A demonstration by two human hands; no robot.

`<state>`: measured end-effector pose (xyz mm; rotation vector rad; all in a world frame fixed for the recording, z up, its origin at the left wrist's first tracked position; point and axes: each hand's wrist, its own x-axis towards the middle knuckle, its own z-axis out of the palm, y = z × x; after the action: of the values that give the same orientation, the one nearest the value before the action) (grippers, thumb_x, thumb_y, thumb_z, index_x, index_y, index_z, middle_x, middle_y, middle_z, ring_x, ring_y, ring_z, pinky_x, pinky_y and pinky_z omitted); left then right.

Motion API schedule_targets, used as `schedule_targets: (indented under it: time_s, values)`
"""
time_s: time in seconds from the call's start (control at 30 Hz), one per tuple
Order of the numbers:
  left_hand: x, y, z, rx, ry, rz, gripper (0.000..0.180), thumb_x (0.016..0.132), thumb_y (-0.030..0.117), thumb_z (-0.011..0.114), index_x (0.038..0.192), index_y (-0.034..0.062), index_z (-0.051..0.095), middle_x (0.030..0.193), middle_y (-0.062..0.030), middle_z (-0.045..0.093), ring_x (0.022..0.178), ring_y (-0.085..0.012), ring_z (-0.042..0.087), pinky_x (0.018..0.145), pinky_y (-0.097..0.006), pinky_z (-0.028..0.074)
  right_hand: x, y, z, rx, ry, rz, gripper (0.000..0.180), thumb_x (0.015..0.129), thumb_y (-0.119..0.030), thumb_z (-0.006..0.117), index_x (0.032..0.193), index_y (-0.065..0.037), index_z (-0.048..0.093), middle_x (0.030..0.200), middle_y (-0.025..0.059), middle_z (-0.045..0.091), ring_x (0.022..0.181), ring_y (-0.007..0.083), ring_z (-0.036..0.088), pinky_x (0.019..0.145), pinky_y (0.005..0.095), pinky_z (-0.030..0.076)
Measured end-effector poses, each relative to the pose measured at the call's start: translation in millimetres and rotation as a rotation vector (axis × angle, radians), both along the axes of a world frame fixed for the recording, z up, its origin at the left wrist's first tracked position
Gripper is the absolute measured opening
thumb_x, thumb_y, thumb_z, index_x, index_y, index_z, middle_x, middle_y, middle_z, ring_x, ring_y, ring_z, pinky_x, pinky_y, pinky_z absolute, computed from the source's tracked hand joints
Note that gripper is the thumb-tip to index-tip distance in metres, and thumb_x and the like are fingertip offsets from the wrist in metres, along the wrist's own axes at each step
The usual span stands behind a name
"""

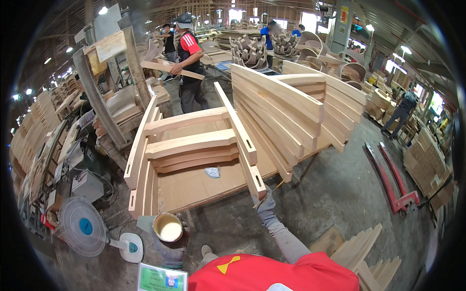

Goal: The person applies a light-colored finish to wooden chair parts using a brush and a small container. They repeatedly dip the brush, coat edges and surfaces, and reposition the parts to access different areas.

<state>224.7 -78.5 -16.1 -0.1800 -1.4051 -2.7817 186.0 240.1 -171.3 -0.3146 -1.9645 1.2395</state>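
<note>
My right hand [264, 200], gloved, grips the wooden frame's [194, 143] near rail end on the surface [194, 186]; left hand unseen.

A green-edged badge [161, 279] with a small photo patch lies at the near left, rectangular, by the red shirt. Far left, a pale board sign [110, 46] is fixed high on a leaning post. Far right, a yellow-and-red sign [344, 14] hangs on a pillar. At the right, brown cartons [427, 162] stand stacked, though the rim blurs them, so they may be wood.
</note>
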Motion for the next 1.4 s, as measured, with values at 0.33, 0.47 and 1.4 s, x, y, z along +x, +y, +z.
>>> schedule_targets:
  time_s: [0.33, 0.47, 1.4]
  values:
    - [-26, -30, -65, -1.037, 0.285, 0.361, 0.075, 0.059, 0.013, 0.069, 0.123, 0.0013, 0.033, 0.11, -0.0128, 0.047, 0.099, -0.0235, 0.05, 0.086, -0.034, 0.043, -2, -1, -3, 0.073, -0.036, -0.125, 0.064, 0.071, -0.025, 0.07, 0.123, -0.008, 0.039, 0.108, 0.0158, 0.055, 0.094, 0.0308, 0.058, 0.079, 0.0368, 0.046]
    - [-30, -34, -80, -0.676, 0.189, 0.282, 0.073, 0.062, 0.013, 0.066, 0.125, 0.0029, 0.032, 0.114, -0.0123, 0.044, 0.1, -0.0231, 0.05, 0.086, -0.034, 0.043, -3, 0, -5, 0.12, 0.004, -0.152, 0.064, 0.071, -0.027, 0.07, 0.124, -0.008, 0.039, 0.107, 0.0156, 0.056, 0.092, 0.0329, 0.058, 0.079, 0.0377, 0.047]
    - [-42, -38, -93, -0.583, 0.32, 0.145, 0.053, 0.076, -0.001, 0.051, 0.126, 0.0109, 0.037, 0.106, -0.012, 0.053, 0.088, -0.0227, 0.053, 0.074, -0.035, 0.045, 3, 2, 0, 0.081, -0.065, -0.114, 0.062, 0.073, -0.024, 0.068, 0.124, -0.007, 0.036, 0.11, 0.0187, 0.055, 0.098, 0.0358, 0.056, 0.08, 0.0391, 0.046]
